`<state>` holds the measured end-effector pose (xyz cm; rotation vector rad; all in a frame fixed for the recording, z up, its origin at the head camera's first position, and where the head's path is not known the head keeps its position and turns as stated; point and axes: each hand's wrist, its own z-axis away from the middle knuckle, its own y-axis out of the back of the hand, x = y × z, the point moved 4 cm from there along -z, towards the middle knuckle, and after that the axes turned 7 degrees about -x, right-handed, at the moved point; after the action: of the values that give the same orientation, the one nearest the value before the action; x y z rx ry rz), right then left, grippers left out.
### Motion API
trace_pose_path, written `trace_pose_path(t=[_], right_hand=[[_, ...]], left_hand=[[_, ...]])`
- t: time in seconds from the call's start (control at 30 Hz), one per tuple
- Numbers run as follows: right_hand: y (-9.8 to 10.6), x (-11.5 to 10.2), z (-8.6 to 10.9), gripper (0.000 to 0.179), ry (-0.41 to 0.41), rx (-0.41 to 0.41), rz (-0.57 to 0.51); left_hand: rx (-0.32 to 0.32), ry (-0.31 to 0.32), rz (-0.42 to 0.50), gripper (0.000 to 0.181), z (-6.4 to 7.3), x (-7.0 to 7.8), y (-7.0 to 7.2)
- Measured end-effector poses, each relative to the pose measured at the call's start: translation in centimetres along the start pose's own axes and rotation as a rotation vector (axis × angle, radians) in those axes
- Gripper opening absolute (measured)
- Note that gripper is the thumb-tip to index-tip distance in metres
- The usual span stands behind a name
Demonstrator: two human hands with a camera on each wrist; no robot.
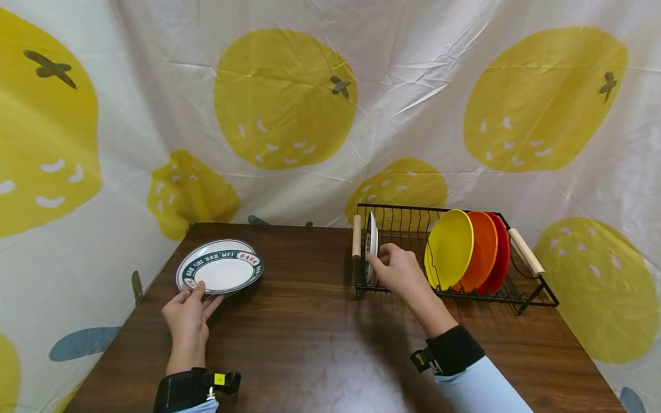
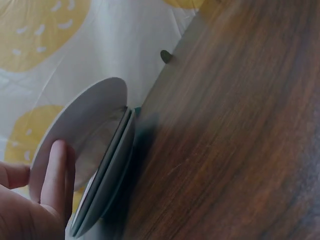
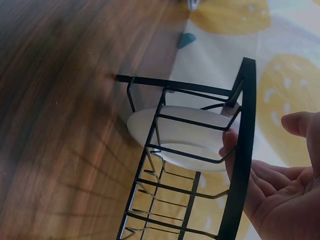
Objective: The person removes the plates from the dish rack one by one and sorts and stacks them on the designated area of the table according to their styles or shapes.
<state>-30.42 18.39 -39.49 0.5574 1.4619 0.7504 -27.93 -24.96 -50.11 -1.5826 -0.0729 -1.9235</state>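
Observation:
My left hand pinches the near rim of a white plate with a green lettered band, thumb on top and fingers beneath. In the left wrist view this plate is tilted up above other stacked plates, its far edge close to them. On the right, my right hand is at a similar plate standing upright in the leftmost part of a black wire dish rack. The right wrist view has the thumb spread away and the fingertips right at the rim of that white plate.
Yellow, orange and red plates stand upright toward the rack's right side. Wooden handles cap its ends. The brown wooden table backs onto a lemon-print cloth.

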Motion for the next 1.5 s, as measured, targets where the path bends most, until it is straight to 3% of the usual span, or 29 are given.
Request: trace_pose_path(t=[0.13,0.27,0.47,0.67,0.87,1.07,1.5], right_hand=[[-0.1,-0.5,-0.7,0.065,0.031,-0.002,0.091],[-0.1,-0.9,-1.3,0.059,0.035,-0.011,0.135],[-0.3,-1.1,-1.8,0.055,0.032,-0.017,0.168],[-0.3,-0.8,-2.3,0.039,0.021,-0.016,0.178],[-0.3,-0.9,-2.7,0.038,0.047,0.017,0.187],[-0.6,-0.6,-2.9,0.037,0.018,0.011,0.194],[-1.0,-1.0,-3.4,0.030,0.054,0.034,0.145]], left_hand=[[0.026,0.017,-0.021,0.061,-0.2,-0.3,0.4],[0.048,0.047,-0.048,0.067,-0.3,-0.4,0.5],[0.016,0.056,-0.077,0.071,-0.2,-0.3,0.4],[-0.001,0.063,-0.078,0.070,0.2,0.3,0.1],[-0.064,0.028,-0.095,0.071,0.7,1.0,-1.1],[-0.121,0.017,-0.148,0.069,1.5,1.0,-1.5],[-0.189,0.055,-0.239,0.069,1.9,0.3,-1.5]])
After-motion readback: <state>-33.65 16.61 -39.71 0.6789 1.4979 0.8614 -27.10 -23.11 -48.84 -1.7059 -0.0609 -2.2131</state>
